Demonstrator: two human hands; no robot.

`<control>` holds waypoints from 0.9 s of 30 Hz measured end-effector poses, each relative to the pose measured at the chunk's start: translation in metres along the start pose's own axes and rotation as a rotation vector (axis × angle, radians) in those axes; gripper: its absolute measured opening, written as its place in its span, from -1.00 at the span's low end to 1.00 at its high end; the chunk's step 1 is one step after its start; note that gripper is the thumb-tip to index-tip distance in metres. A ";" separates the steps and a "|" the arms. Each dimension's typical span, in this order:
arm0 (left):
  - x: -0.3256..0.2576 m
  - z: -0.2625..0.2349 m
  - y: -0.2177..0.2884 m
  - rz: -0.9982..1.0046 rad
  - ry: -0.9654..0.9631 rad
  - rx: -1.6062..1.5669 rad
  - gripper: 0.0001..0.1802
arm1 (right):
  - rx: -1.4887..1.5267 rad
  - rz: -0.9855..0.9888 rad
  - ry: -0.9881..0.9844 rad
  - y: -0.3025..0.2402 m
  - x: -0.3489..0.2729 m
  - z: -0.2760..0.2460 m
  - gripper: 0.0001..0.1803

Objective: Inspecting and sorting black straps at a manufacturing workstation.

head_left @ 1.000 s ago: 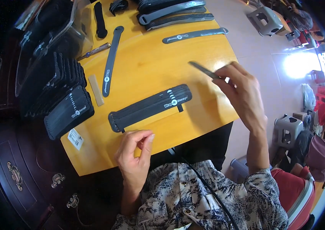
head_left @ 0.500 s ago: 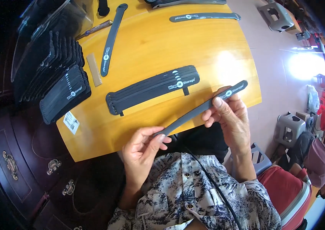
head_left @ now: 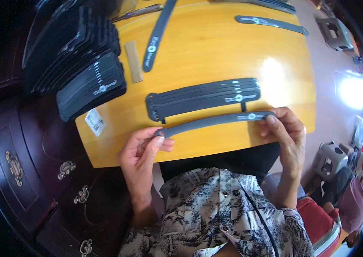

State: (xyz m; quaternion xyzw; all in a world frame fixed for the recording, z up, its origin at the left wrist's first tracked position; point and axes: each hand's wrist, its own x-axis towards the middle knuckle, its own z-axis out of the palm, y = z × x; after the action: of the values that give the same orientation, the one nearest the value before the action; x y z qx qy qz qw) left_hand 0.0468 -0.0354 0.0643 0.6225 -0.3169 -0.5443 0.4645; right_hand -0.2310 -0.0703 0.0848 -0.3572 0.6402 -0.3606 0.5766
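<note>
Strip [head_left: 215, 121] pinched at both ends.
Left hand [head_left: 141, 152] and right hand [head_left: 285, 130] hold it near the table's [head_left: 215, 51] front edge, beside the stack [head_left: 203, 97].

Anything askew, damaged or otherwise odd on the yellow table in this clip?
Nothing stands out. The left hand and right hand hold one dark strip by its ends, beside a neat stack of strips. A white tag lies loose near the table edge.

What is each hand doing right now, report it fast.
Left hand: pinching one end of the long dark strip.
Right hand: pinching its other end.
</note>
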 end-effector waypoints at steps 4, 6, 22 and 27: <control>0.001 -0.004 -0.002 -0.002 -0.020 -0.043 -0.84 | -0.095 0.012 -0.021 -0.004 -0.004 -0.002 -0.81; 0.001 -0.002 -0.003 0.040 0.023 0.003 -0.84 | -0.153 -0.006 0.022 -0.003 -0.004 -0.002 -0.84; 0.017 0.008 -0.001 0.108 0.223 0.229 -0.85 | -0.162 -0.075 0.073 -0.006 0.005 0.002 -0.89; 0.018 0.006 -0.003 0.122 0.214 0.263 -0.85 | -0.165 -0.094 0.087 -0.005 0.006 0.003 -0.89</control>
State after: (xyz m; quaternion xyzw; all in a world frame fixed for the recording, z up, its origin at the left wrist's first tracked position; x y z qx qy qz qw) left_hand 0.0441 -0.0519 0.0549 0.7119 -0.3714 -0.3998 0.4420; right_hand -0.2288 -0.0785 0.0858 -0.4172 0.6748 -0.3484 0.4991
